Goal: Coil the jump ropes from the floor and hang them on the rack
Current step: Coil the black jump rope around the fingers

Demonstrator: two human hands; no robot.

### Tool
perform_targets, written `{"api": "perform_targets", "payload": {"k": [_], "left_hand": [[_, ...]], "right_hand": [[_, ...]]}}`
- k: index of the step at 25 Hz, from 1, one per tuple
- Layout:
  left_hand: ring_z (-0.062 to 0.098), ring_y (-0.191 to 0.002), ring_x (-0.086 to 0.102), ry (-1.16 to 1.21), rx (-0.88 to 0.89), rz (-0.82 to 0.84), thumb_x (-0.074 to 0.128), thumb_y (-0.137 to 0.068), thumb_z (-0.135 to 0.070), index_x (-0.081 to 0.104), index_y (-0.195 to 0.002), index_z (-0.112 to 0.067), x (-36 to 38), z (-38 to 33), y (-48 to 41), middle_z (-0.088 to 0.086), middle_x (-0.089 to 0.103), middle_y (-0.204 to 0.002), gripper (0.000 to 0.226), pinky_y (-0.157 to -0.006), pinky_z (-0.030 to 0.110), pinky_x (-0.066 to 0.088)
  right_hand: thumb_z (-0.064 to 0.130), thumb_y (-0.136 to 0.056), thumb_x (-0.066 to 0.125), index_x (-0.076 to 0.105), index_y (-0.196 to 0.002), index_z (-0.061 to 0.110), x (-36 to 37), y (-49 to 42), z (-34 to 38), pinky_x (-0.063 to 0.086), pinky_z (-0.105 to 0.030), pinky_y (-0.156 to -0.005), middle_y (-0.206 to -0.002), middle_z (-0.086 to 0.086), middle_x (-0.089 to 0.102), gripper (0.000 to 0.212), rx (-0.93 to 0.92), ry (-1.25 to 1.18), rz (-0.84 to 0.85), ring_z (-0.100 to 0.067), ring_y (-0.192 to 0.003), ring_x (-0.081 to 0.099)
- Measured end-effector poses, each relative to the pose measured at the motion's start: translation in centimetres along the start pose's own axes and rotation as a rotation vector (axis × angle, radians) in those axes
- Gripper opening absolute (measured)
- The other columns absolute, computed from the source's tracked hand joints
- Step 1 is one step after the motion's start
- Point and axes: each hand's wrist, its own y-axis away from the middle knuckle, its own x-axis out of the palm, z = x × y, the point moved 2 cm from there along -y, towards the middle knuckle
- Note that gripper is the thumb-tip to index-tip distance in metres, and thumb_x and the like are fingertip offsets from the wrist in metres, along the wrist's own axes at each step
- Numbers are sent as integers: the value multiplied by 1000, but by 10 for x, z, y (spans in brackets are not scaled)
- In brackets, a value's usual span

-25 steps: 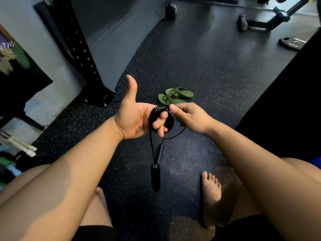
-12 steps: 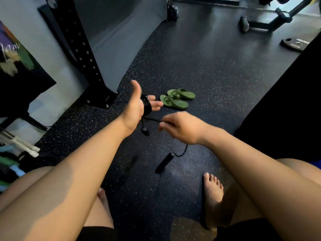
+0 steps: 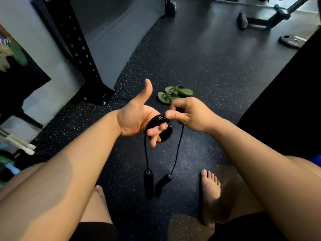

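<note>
Right hand (image 3: 187, 113) pinches the jump rope (image 3: 165, 134) just right of its coil around the curled fingers of the left hand (image 3: 137, 117), handles (image 3: 149, 185) hanging below

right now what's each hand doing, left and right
left hand: holds the coiled jump rope, looped round its curled fingers, thumb up
right hand: pinches the rope's free strand beside the coil
</note>
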Motion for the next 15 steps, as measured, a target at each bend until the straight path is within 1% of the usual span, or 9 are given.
{"api": "perform_targets", "payload": {"k": [2,3,5,6,8,10,12,14,15], "left_hand": [[27,-53,64,143,114,1,-6,-51,-96,57,-72,-5,2,-3,0,2,49,-46,113,-84,38,53],[26,-53,64,242,175,-35,-7,-49,-98,57,-71,-7,1,-4,1,0,49,-46,114,-82,36,53],[25,-58,63,476,327,-146,-5,-51,-103,60,-75,-9,-3,-6,4,-1,51,-52,117,-83,33,54],[25,-64,64,584,420,-207,0,-55,-105,62,-81,-8,-6,-8,7,0,55,-59,118,-87,32,53],[28,-80,69,744,593,-344,12,-63,-104,65,-95,-4,-13,-10,10,6,63,-78,117,-101,37,49],[33,-94,70,794,714,-501,18,-72,-99,69,-103,-1,-19,-7,6,13,65,-95,115,-110,48,45],[36,-103,68,696,685,-707,18,-76,-93,64,-113,4,-22,-1,-2,17,66,-99,113,-109,56,45],[32,-107,69,388,463,-898,14,-71,-94,57,-121,1,-30,10,-11,17,72,-100,116,-112,55,41],[29,-109,70,198,321,-907,15,-61,-101,58,-120,-4,-31,15,-15,15,75,-102,122,-115,52,38]], "right_hand": [[53,-96,46,47,-65,13,12,2,-8,32,-27,-53,-60,0,41,51,113,-154,21,-11,-56,37],[58,-95,38,49,-67,14,20,3,-11,36,-30,-55,-61,-1,44,53,187,-235,49,-14,-57,40],[70,-92,35,54,-73,13,37,9,-23,45,-35,-64,-64,-5,54,62,301,-269,136,-18,-61,51],[67,-94,41,55,-77,13,44,12,-30,48,-39,-69,-68,-7,60,58,338,-253,187,-19,-65,56],[40,-101,51,59,-90,9,56,16,-39,54,-50,-82,-77,-10,69,34,379,-220,267,-22,-74,64],[20,-102,50,61,-103,8,59,16,-38,55,-52,-85,-86,-12,74,16,383,-79,347,-27,-80,69],[16,-98,47,64,-107,13,53,11,-25,57,-43,-78,-84,-4,76,20,310,140,385,-22,-79,70],[17,-96,49,68,-103,15,39,4,-9,54,-29,-70,-78,2,75,21,193,296,295,-10,-69,66],[17,-97,51,70,-100,14,30,1,-2,50,-22,-65,-76,5,74,19,127,324,217,-6,-64,63]]}}
